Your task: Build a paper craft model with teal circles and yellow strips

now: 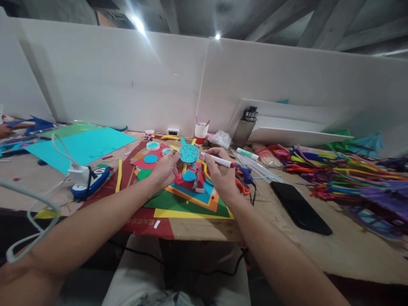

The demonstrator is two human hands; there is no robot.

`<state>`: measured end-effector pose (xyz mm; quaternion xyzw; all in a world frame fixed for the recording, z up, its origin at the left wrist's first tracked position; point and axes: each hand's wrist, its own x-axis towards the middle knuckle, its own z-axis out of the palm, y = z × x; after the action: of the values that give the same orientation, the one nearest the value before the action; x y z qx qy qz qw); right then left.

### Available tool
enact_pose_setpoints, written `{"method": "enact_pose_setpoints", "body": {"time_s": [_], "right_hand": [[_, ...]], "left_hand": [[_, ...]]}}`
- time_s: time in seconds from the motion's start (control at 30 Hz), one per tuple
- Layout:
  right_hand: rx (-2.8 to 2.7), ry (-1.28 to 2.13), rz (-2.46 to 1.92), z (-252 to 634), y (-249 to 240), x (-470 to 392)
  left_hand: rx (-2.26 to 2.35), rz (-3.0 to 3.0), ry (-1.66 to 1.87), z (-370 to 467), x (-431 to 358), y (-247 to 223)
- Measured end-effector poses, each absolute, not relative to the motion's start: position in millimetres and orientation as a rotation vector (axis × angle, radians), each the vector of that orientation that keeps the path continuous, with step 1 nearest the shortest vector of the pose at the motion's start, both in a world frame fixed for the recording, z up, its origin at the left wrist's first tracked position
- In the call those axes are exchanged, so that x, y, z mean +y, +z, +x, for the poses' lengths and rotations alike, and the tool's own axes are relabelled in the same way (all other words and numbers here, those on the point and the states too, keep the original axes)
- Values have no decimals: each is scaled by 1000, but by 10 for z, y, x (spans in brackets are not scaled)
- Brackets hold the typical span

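Observation:
A round blue paper piece (189, 154) with dark red lines drawn on it is held up over the table. My left hand (166, 169) pinches its left edge. In my right hand (219, 170) is a white marker (219, 160) with a red end, its other end close to the right side of the disc. Below lie stacked sheets of coloured paper (191, 208), with a blue circle (188, 176), another blue circle (150, 159) and a green circle (145, 174) on top. Scissors (196, 180) rest near the middle of the stack.
A black phone (301, 208) and bundles of coloured pipe cleaners (331, 170) lie at the right. Behind stand a paper cup (201, 132) and a grey bottle (245, 128). At left are a power strip (91, 182) and a blue sheet (83, 146). Another person's hand (5, 130) shows far left.

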<state>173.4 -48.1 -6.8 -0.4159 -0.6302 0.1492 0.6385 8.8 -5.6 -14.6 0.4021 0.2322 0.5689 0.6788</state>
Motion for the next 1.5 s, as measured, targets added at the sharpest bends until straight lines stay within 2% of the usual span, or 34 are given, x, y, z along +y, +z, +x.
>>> {"method": "enact_pose_setpoints", "body": {"time_s": [1.5], "right_hand": [[-1538, 130, -1036, 1734, -78, -504]], "left_hand": [[515, 1052, 1195, 126, -200, -89]]}}
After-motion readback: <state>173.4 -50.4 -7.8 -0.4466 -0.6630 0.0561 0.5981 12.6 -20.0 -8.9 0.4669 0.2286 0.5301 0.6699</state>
